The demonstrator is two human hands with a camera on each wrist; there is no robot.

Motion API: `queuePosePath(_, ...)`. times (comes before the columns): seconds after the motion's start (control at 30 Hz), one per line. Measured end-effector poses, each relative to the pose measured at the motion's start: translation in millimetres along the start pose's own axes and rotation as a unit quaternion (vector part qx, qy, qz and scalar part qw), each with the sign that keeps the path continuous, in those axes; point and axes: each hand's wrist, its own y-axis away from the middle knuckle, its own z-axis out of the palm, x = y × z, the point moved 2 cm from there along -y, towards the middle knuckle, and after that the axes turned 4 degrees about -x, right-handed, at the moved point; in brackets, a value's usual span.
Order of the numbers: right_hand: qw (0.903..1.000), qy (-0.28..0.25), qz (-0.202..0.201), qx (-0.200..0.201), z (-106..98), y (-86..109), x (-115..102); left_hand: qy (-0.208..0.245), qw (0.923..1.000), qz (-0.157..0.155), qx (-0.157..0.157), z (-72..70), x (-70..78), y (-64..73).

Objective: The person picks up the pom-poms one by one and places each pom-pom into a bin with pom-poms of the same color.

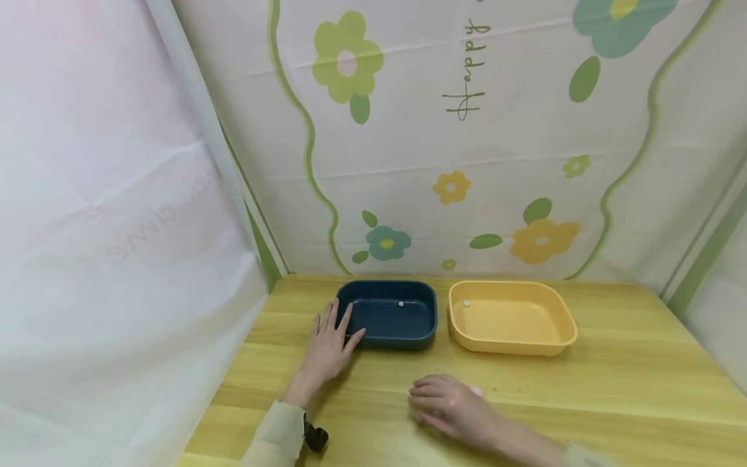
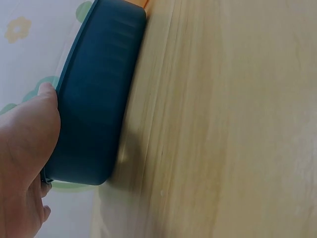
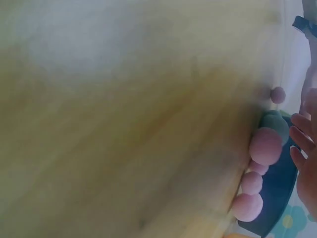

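My left hand [image 1: 328, 350] rests with spread fingers over the left end of a dark blue tray [image 1: 403, 342]. In the left wrist view the thumb [image 2: 48, 94] lies at the tray's upper edge. Lower on the table, my right hand [image 1: 455, 408] hovers or rests with loosely bent fingers; contact cannot be made out. Several pink pompom-like balls [image 3: 266, 146] and a teal ball [image 3: 275, 125] appear beside it in the right wrist view. From the head, the hand hides most of them, and only a bit of one pink ball [image 1: 476, 390] shows.
A yellow tray [image 1: 513, 347] stands to the right of the blue one. Each tray has a small white round spot inside. Behind them hangs a flower-printed white cloth [image 1: 408, 149], with another white cloth [image 1: 117, 259] along the left. The wooden table [image 1: 630, 383] extends right.
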Motion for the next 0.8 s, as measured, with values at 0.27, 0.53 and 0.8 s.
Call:
queuePosePath(0.27,0.9997,-0.007,-0.001,-0.021,7,3.2,4,0.014,0.9999,-0.001,-0.001,-1.9,2.3,0.1)
queuePosePath(0.53,0.9992,-0.038,0.012,0.001,13,4.0,9,0.016,0.9999,-0.002,-0.004,-3.1,2.7,-0.6)
queuePosePath(0.8,0.9979,-0.060,0.019,-0.014,14,6.3,9,0.017,0.9998,-0.007,-0.013,-2.4,2.4,-1.4)
